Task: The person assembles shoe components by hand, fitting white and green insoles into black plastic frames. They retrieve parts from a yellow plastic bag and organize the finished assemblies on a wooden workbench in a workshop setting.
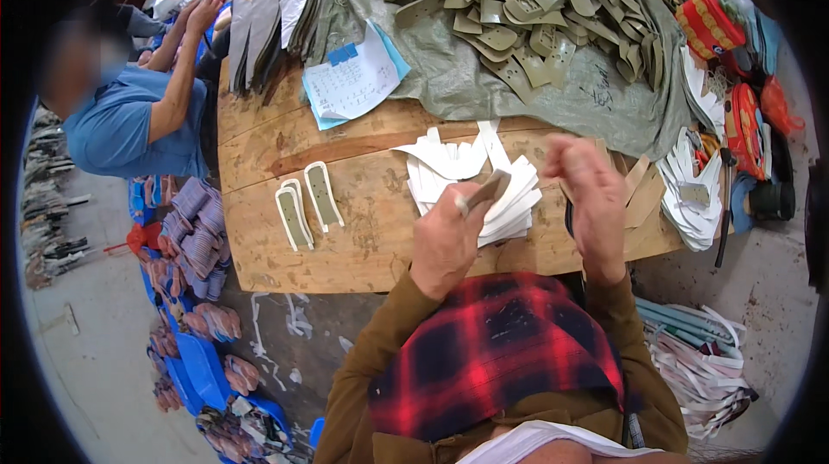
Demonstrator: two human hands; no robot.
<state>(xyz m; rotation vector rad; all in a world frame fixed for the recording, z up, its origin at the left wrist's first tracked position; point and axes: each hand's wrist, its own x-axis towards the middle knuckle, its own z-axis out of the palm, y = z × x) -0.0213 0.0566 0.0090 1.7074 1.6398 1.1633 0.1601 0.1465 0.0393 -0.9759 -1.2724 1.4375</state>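
Observation:
Over the near edge of the table, my left hand [444,241] is closed on a small olive piece [489,191] with a white strip at its end, seen nearly edge-on. Beneath and beyond it lies a pile of white curved strips [515,214]. My right hand [596,201] is raised to the right of that pile, apart from the left. Its fingers look bent but are smeared by motion, so I cannot make out whether anything is in them. On the left part of the table rest a few olive pieces edged in white [323,196].
A large heap of olive perforated pieces [535,6] covers a grey-green sheet [432,75] at the back. Papers [357,80] and stacked grey pieces [254,32] lie back left. More white pieces [691,192] hang at the right edge. A person in blue [138,123] stands left.

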